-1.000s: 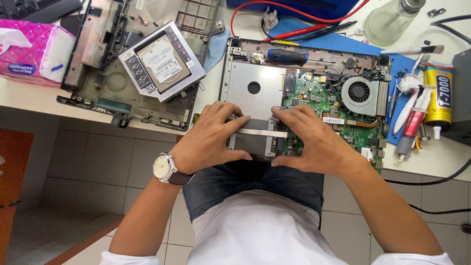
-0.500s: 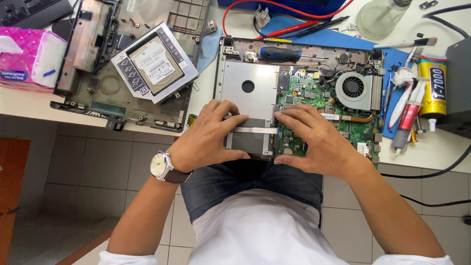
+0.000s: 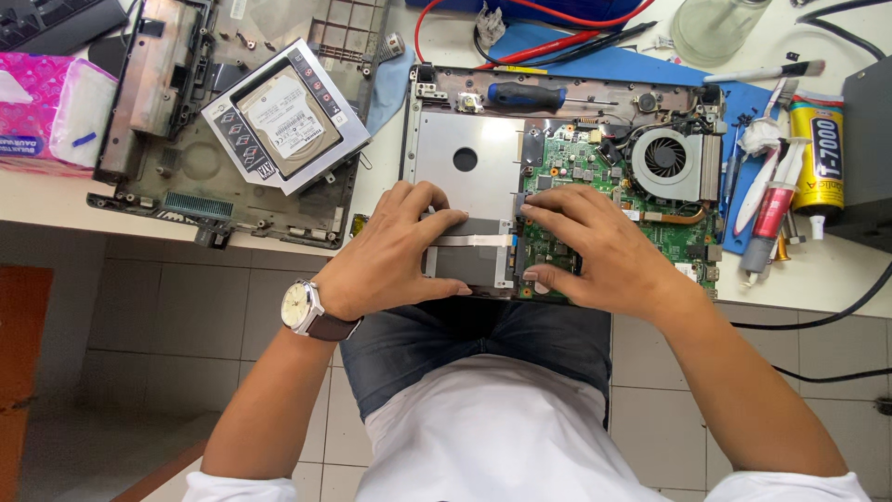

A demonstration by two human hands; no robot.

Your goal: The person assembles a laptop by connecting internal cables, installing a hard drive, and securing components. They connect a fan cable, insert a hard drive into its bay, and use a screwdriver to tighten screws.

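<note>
- The opened laptop base [image 3: 465, 139] lies at the near edge of the desk [image 3: 56, 200], its green circuit board [image 3: 595, 167] and round fan [image 3: 665, 156] exposed.
- The left hand [image 3: 395, 251] rests on the grey panel, fingers curled, fingertips beside a flat ribbon cable [image 3: 483, 241].
- The right hand [image 3: 595, 246] presses on the circuit board, fingers spread, grasping nothing.
- A blue-handled screwdriver [image 3: 525, 95] lies on the base's far edge.

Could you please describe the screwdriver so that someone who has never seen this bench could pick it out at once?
Start at the opened laptop base in front of the person, with its round cooling fan at the right. Along the far edge of that base, left of the fan, lies the screwdriver. Its stubby dark-blue and black handle sets it apart from the thin red and black leads beyond it.
</note>
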